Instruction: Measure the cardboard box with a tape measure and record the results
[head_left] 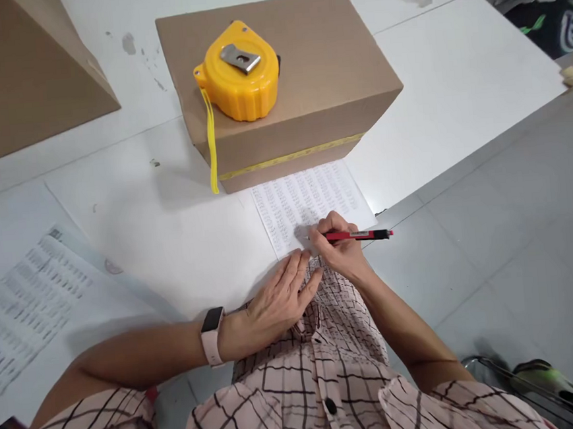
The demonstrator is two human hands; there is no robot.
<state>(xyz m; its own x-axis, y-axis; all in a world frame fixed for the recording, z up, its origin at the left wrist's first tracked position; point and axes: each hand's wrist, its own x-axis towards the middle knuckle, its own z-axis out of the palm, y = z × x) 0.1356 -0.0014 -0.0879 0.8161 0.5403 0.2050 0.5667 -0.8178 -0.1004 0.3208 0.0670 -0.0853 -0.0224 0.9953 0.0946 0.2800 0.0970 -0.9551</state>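
Observation:
My right hand (340,246) grips a red and black pen (360,235), its tip pointing left over a printed sheet (310,199) with columns of small text. Whether the tip touches the paper I cannot tell. Flat at the sheet's lower edge lies my left hand (283,294), fingers stretched out and holding nothing. The far part of the sheet reaches the foot of a brown cardboard box (313,47). On top of that box sits a yellow tape measure (243,72) with a metal clip, its yellow strap (212,144) hanging over the front edge.
Another cardboard box (32,76) stands at the upper left. Printed papers (30,301) lie on the white table (169,230) to the left. The table's edge runs along the right, with tiled floor (505,224) beyond it.

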